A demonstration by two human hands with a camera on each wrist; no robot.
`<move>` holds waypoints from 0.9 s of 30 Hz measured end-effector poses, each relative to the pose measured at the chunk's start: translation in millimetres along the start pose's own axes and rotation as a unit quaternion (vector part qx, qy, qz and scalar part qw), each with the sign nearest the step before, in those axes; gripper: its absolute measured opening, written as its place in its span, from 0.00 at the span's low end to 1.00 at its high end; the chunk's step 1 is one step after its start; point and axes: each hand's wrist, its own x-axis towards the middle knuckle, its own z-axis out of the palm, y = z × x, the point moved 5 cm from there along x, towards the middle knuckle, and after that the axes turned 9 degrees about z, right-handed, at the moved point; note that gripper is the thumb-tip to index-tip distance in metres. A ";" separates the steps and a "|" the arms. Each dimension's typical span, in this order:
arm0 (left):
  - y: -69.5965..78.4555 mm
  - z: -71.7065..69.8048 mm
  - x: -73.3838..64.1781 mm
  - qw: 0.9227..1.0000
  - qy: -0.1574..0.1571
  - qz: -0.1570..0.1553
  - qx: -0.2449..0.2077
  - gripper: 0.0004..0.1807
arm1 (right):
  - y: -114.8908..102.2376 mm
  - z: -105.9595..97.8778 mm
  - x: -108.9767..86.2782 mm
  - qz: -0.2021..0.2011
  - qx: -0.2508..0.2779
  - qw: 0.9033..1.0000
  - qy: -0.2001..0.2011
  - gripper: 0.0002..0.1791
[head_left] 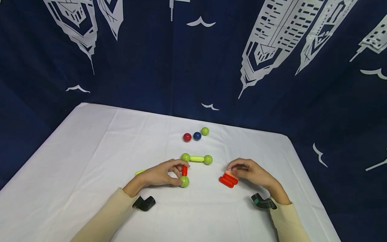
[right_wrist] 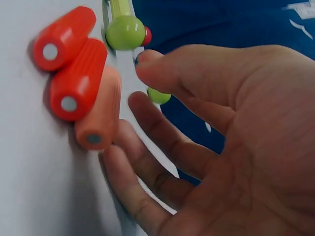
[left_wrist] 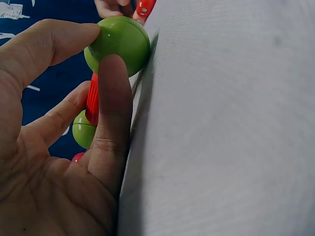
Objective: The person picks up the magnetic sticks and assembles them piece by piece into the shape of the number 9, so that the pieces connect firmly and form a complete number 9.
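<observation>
My left hand grips a green ball by its sides. A red ribbed rod runs from that ball to a second green ball. From there a yellow-green rod leads to another green ball. On the right, my right hand hovers beside two red rods and a salmon rod lying side by side. Its lower fingers are at the salmon rod's end, while thumb and index stand apart. Grey discs show on the rods' ends in the right wrist view.
Toward the back of the white-covered table sit a red ball, a blue ball and a green ball. Something yellow-green peeks out behind the left hand. A dark blue printed curtain hangs behind the table.
</observation>
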 end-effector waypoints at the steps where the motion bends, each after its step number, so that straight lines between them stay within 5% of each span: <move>1: 0.6 -0.1 -0.2 1.000 0.000 0.000 0.002 0.31 | 2.5 -0.3 0.4 0.002 0.009 1.000 -0.013 0.10; 6: 1.3 0.3 0.2 1.000 -0.003 0.004 0.006 0.31 | 10.4 -0.7 1.2 -0.002 0.055 0.996 -0.063 0.13; 10: 1.6 0.2 0.6 1.000 -0.004 0.005 0.007 0.31 | 10.6 -0.1 1.0 -0.001 0.042 0.997 -0.068 0.14; 27: 0.4 0.1 -0.3 1.000 -0.003 0.006 0.000 0.31 | -0.4 3.2 2.2 -0.009 -0.069 0.997 0.040 0.13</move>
